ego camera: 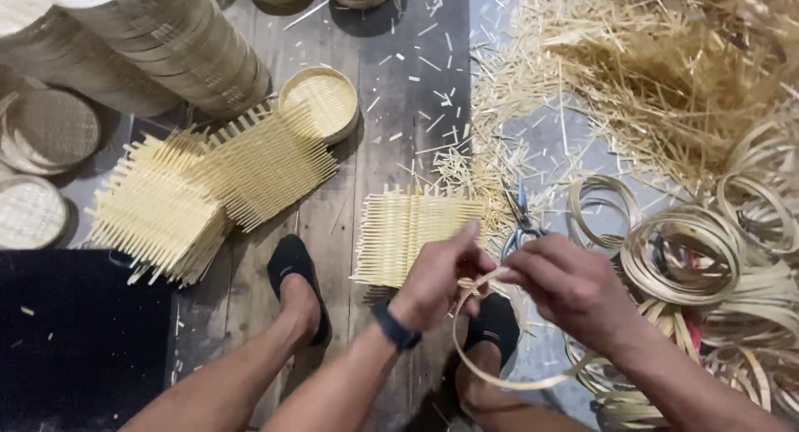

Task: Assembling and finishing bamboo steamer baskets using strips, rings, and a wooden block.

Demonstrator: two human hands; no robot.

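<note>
My left hand [437,274] and my right hand [566,282] meet at the centre, both pinching the top of a thin bamboo strip bent into a hoop [499,380] that hangs down over my right foot. A dark band sits on my left wrist. Just beyond my hands a square woven bamboo mat [408,228] lies on the wooden floor. Scissors [522,224] rest right of that mat, partly hidden behind my fingers.
Woven mats [208,191] are piled at left, a finished round tray [323,101] beyond them. Stacked round trays [158,41] fill the top left. Bamboo hoops [691,257] heap at right, loose bamboo offcuts [649,74] at top right. A dark mat [75,340] lies lower left.
</note>
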